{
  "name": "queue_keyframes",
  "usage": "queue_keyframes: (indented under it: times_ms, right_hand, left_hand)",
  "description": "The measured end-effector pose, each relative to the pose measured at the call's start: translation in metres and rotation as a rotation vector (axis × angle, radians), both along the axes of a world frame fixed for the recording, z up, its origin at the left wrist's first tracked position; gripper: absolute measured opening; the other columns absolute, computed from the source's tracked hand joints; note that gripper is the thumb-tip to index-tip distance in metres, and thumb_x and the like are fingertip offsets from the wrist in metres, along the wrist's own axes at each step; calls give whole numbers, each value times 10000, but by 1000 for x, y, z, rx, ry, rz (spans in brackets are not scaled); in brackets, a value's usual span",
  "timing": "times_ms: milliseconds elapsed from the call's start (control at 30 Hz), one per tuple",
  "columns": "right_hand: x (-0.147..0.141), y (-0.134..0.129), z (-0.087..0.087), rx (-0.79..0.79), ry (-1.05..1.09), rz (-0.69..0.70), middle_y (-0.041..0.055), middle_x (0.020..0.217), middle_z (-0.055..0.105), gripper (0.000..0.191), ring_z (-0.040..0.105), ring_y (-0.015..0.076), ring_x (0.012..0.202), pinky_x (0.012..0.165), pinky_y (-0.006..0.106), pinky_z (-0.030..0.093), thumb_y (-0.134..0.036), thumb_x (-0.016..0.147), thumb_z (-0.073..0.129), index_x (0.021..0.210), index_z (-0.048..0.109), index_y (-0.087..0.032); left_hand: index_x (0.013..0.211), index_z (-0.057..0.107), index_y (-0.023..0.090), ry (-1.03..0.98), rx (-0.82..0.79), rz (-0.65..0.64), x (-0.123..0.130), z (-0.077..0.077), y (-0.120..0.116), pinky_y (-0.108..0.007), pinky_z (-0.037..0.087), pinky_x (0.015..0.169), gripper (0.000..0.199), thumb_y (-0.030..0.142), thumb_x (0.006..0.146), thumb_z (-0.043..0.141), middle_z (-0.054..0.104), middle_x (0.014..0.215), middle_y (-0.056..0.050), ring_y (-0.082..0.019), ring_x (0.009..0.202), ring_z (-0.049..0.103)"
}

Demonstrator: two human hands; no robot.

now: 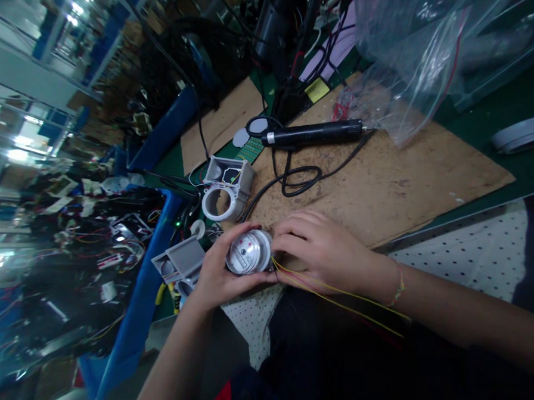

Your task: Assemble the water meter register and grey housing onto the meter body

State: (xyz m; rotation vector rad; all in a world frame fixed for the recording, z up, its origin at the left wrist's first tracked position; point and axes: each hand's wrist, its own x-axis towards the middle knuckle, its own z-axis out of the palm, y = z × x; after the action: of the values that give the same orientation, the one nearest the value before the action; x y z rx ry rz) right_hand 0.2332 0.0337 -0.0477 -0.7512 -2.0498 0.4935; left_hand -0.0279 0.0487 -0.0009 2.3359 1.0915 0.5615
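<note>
A round, clear-topped water meter register (249,253) with a white dial is held just off the front edge of the bench. My left hand (220,275) is closed around its left side, thumb below and fingers above. Curled against the register's right edge is my right hand (320,250), its fingertips partly hidden there. Thin yellow and red wires (334,287) leave the register at that edge and run under my right hand toward my lap. Just beyond lies a grey plastic housing (227,189) with a round ring and a square box. A second grey housing (185,261) sits left of my left hand.
A black electric screwdriver (315,133) with a looped cable lies on the brown cardboard (384,176). Clear plastic bags (417,70) are at the back right, near a white tape roll (523,134). Blue bins (136,312) with wired parts stand left; a green circuit board (250,149) lies behind.
</note>
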Motion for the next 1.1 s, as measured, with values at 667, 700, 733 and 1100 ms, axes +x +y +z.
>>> queue_keyframes:
  times_ms: [667,700,733,1100]
  right_hand:
    - [2,-4,-5,-207,161,68,56,1127,640,73,601,197,1053,973,360,475,-224,939,628,907,661,-168]
    - [2,-4,-5,-202,146,69,52,1131,636,70,598,197,1059,983,367,465,-224,939,628,906,660,-171]
    - [2,-4,-4,-205,131,66,49,1131,632,70,597,197,1057,979,368,460,-224,938,627,903,658,-172]
    - [4,-1,1,-250,43,105,50,1107,637,104,570,204,1052,1000,374,428,-264,943,646,949,697,-174]
  left_hand:
    - [1471,452,252,15,-147,22,-2,12,-2,-561,450,1125,883,253,702,886,570,1435,-155,-353,1317,567]
    - [1477,445,252,27,-151,20,-3,13,-1,-564,445,1130,890,256,703,885,562,1443,-157,-355,1323,560]
    - [1482,439,251,39,-158,18,-3,14,-1,-568,438,1136,894,259,706,883,555,1450,-159,-357,1331,552]
    - [1406,522,246,-14,-183,69,-1,13,-3,-505,474,1113,855,274,659,937,608,1393,-137,-328,1289,593]
